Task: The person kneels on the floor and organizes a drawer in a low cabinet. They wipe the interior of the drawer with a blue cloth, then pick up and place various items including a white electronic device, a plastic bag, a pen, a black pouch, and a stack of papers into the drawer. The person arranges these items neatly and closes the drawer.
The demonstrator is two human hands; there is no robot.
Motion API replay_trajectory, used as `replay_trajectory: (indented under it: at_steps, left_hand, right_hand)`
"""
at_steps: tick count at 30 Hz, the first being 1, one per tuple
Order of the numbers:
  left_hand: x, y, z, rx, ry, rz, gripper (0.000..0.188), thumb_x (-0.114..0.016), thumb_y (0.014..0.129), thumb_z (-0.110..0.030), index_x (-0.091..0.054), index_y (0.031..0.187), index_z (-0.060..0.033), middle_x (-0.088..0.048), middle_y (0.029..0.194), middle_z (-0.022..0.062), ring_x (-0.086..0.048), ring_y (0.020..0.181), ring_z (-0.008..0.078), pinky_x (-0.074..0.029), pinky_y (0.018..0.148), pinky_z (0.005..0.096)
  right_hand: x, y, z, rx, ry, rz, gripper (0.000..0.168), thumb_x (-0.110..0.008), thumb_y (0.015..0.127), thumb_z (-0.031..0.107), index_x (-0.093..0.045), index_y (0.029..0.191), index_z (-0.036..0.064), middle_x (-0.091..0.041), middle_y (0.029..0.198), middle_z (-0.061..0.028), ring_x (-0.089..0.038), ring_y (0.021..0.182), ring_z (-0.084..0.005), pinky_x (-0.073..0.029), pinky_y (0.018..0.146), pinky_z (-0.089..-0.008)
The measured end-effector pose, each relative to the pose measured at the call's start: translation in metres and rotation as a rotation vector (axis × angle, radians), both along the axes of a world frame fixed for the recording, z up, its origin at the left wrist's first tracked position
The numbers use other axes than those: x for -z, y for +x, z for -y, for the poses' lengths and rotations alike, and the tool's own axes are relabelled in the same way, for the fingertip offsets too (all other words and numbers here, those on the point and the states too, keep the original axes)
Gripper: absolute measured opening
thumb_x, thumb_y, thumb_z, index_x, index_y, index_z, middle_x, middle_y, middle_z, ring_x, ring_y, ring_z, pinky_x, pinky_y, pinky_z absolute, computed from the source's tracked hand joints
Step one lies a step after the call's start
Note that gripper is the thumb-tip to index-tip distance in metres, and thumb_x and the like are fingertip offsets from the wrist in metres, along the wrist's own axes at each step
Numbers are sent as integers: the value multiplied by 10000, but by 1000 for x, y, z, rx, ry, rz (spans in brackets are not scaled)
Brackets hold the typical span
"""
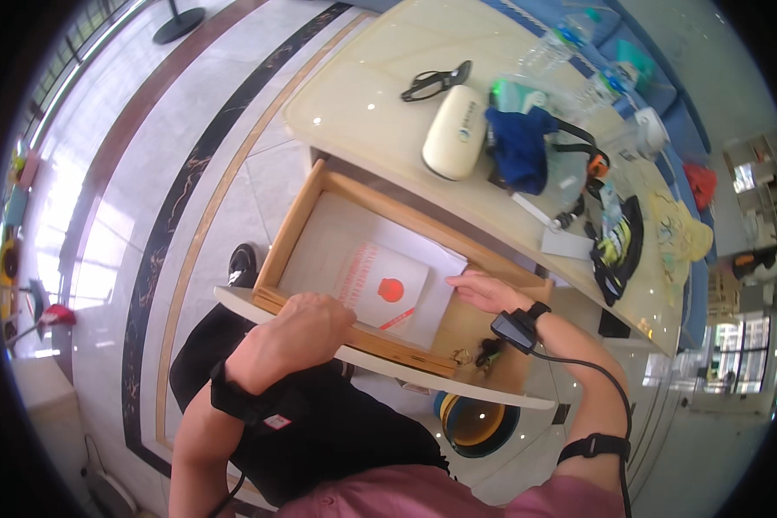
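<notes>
A wooden drawer with a pale front panel is pulled out before me. In it lie white paper sheets and, on top, a whitish paper packet with red print and a round red mark. My left hand is bent over the drawer's front edge at the packet's near side; its fingertips are hidden, so its grip is unclear. With fingers stretched out, my right hand touches the right edge of the sheets. Small dark items lie in the drawer's near right corner.
The cream tabletop above the drawer bears black-framed glasses, a cream glasses case, a dark blue cloth and plastic bottles. A round bin stands below the drawer. A blue sofa is behind the table.
</notes>
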State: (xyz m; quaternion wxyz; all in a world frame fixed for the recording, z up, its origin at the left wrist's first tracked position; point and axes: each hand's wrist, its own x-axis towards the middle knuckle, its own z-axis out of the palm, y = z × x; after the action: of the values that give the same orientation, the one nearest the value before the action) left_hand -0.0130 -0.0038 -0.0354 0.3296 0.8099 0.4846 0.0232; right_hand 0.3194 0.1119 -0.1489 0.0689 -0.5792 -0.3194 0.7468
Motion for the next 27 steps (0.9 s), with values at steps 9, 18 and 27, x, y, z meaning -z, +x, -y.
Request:
replay_trajectory:
  at_steps: [9, 18, 27]
  left_hand:
    - [13, 5, 10, -75, 138, 179, 172, -656, 720, -185, -619, 737, -18, -597, 691, 150, -603, 681, 329, -477, 634, 395]
    - [5, 1, 7, -68, 26, 157, 174, -660, 720, -161, -613, 748, 4, -598, 717, 169, -604, 704, 337, -478, 658, 397]
    - [3, 1, 8, -105, -58, 152, 226, -703, 681, -159, -578, 747, 17, -581, 745, 171, -578, 783, 354, -457, 710, 411]
  right_hand:
    - [3, -21, -9, 32, -117, -153, 436, -672, 805, 213, -511, 1177, 54, -549, 1166, -35, -527, 1041, -145, -396, 941, -297]
    - [6, -20, -9, -105, 24, -173, 455, -623, 827, 128, -458, 1222, -27, -540, 1191, -88, -519, 1091, -202, -391, 964, -328]
    - [1, -24, 2, 72, 4, -325, 444, -600, 838, 197, -471, 1221, 13, -537, 1199, -78, -503, 1104, -192, -387, 955, -328]
